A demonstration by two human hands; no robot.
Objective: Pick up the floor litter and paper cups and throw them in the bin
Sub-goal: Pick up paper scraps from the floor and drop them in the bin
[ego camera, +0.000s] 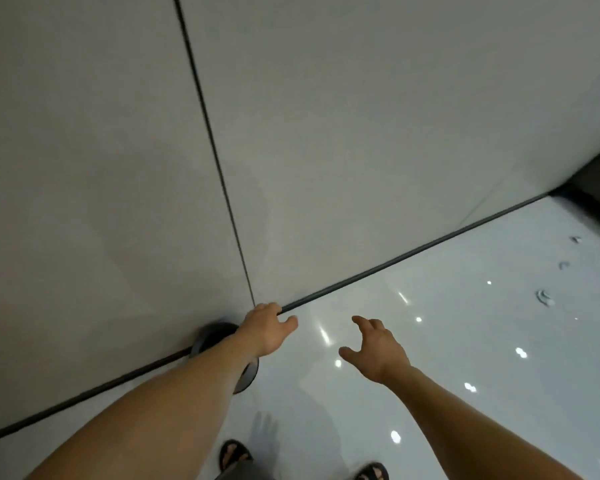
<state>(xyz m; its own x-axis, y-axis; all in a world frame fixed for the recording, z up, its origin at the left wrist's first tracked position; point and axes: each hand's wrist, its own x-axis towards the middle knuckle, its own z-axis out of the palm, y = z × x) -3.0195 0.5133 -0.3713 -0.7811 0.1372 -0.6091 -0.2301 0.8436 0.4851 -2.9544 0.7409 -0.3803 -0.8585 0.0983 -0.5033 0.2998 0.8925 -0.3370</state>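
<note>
Both hands reached out empty: left hand point(269, 327) loosely curled, right hand point(374, 351) spread. Pale litter scraps point(544, 297) lay far right on the glossy floor point(447, 341), well apart from what I took for the dark bin point(212, 336) at the wall point(326, 133), near left. My worry was that such small bits could slip from a pinch on slick tile, or hide in the glare.
</note>
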